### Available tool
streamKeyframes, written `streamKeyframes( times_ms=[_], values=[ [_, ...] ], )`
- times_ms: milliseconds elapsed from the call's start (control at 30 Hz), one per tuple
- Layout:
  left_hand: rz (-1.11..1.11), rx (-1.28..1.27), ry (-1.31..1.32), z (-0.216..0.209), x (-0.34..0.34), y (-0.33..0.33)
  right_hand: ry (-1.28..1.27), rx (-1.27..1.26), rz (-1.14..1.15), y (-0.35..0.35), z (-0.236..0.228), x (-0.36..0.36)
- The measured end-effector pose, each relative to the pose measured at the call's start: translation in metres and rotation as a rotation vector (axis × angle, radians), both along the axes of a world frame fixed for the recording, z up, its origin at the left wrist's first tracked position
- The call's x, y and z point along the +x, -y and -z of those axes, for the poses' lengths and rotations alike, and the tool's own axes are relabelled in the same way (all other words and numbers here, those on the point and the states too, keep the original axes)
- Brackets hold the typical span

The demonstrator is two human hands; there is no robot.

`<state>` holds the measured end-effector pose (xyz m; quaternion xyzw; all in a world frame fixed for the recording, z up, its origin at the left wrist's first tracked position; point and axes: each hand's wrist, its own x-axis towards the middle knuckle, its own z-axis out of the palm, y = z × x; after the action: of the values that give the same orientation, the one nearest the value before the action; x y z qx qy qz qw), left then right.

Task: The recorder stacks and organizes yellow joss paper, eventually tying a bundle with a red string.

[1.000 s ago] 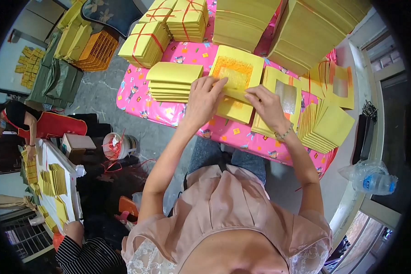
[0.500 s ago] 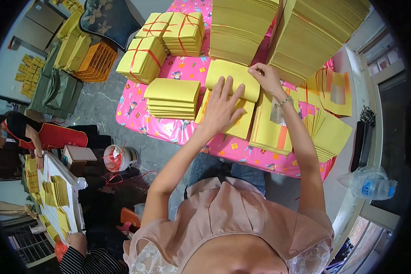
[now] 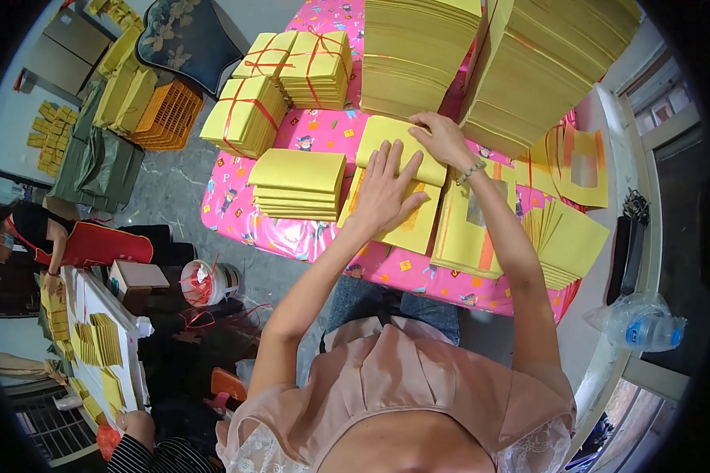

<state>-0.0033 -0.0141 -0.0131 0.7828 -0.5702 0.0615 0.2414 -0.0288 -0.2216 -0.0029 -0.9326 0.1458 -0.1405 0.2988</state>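
On the pink table lies a yellow paper sheet, its far part folded over toward me, with orange print on the nearer part. My left hand rests flat on it, fingers spread across the fold's near edge. At the fold's far right corner, my right hand presses down with fingers reaching left over the paper. To the left sits a small pile of folded yellow papers. Right of the sheet, under my right forearm, is a stack of flat printed yellow sheets.
Tall yellow paper stacks stand at the back. Bundles tied with red ribbon sit back left. Fanned yellow papers lie on the right, near a plastic bottle. A co-worker in a red apron works at a white table.
My right hand has come down onto the fold's corner from a raised pinch, moving slightly left. My left hand stays flat on the paper. The view has shifted slightly.
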Motion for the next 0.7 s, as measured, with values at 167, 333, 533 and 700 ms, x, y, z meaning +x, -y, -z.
streamKeyframes(
  times_ms=[167,333,533,700],
  values=[
    [-0.002,-0.008,-0.039,0.003,0.0027,0.0005,-0.005,0.005,-0.025,-0.001,0.0023,0.0026],
    [0.007,-0.017,-0.067,0.0035,0.0034,0.0011,0.002,-0.022,-0.031,0.0015,0.0055,0.0049],
    [0.022,-0.023,-0.08,0.0045,0.0059,0.0014,0.003,0.016,-0.043,0.0006,0.0075,0.0063],
    [0.032,-0.008,-0.094,0.0011,0.0082,-0.0004,0.039,-0.009,-0.041,-0.0024,0.0083,0.0047]
  ],
)
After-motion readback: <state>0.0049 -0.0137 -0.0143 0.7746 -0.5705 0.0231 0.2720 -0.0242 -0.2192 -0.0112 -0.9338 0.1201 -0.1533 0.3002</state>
